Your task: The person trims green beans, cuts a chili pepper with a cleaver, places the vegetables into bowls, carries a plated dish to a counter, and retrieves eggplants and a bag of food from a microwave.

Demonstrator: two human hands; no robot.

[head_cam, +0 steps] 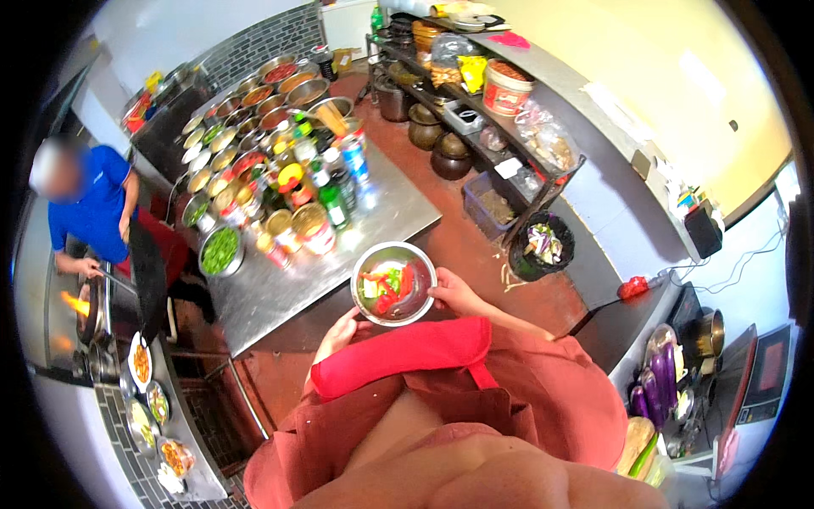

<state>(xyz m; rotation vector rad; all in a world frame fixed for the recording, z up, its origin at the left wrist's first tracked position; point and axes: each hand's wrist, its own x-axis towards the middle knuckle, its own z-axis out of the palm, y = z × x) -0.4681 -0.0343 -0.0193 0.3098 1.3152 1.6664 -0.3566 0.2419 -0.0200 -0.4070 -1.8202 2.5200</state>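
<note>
A round stainless-steel bowl (361, 253) is held in front of my chest, between both hands, over the near edge of the metal table (407, 210). Cut red and green vegetables (389, 289) lie in its bottom. My left hand (343, 331) grips the bowl's lower left side, its fingers partly under the rim. At the right side, my right hand (453, 291) has its thumb and fingers on the rim. Across the table, a metal bowl of chopped greens (221, 250) stands close to several sauce jars and a green bottle (333, 202).
A co-worker in a blue shirt (95, 197) tips a black wok (147, 273) at a flaming stove on the left. Filled dishes (140, 361) stand on the counter below. A black waste bin (542, 245) and a storage rack (483, 102) stand to the right.
</note>
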